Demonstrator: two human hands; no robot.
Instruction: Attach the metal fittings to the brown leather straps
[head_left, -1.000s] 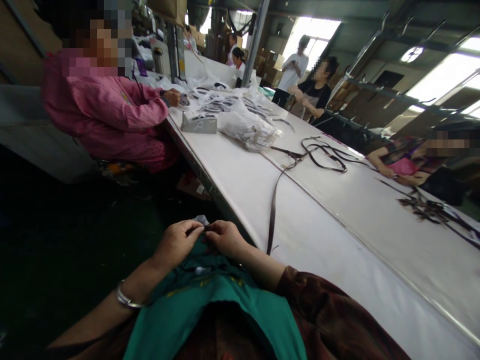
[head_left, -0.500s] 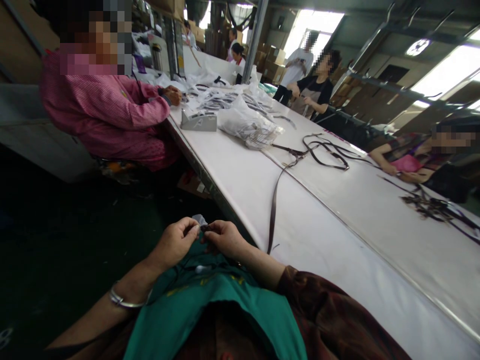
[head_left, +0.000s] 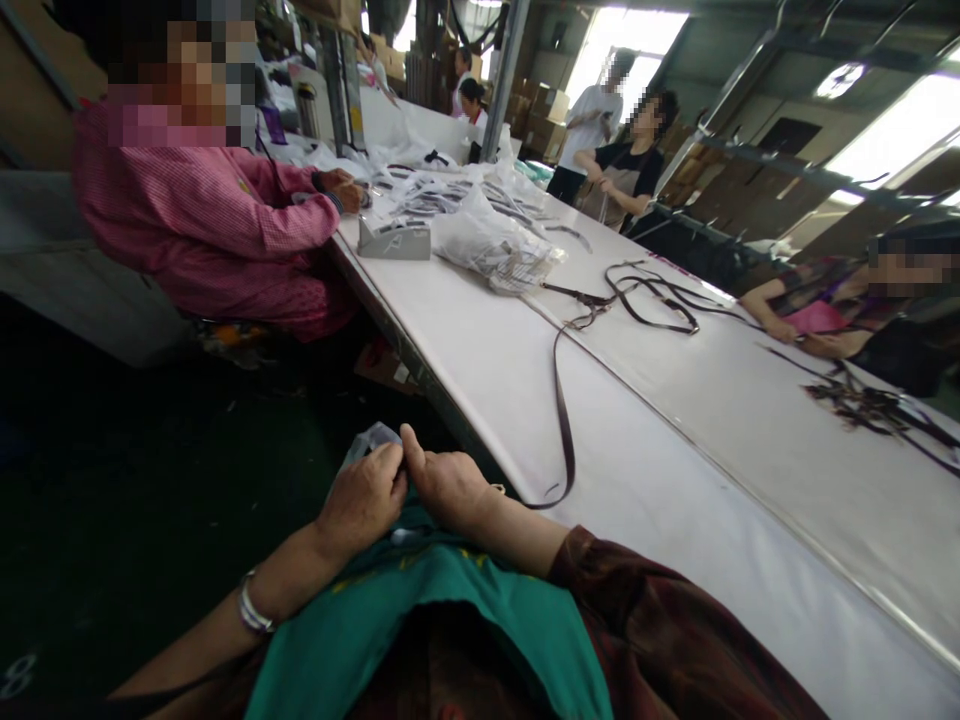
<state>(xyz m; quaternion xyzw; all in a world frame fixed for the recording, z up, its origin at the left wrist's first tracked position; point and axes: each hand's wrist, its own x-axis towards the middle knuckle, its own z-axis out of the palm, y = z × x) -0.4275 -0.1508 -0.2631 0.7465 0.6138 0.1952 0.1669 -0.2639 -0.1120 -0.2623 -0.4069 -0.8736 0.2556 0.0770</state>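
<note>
My left hand [head_left: 367,497] is closed, with a piece of clear plastic [head_left: 373,438] sticking out behind its fingers. Against it, above the green apron [head_left: 450,600], lies my right hand [head_left: 448,487], its thumb raised and the other fingers curled out of sight. What the right hand holds, if anything, is hidden. A dark strap [head_left: 564,430] runs from the tabletop over the table's edge close to my right wrist.
The white table [head_left: 480,370] stretches away at the right, bearing a grey box [head_left: 394,240], a filled plastic bag [head_left: 499,250] and a tangle of straps [head_left: 862,400]. A person in pink [head_left: 217,220] sits at the left; others are across the table.
My hands have closed together, the right thumb now pointing up. More plastic shows behind the left hand. The near strap has shifted right and bends toward my right wrist.
</note>
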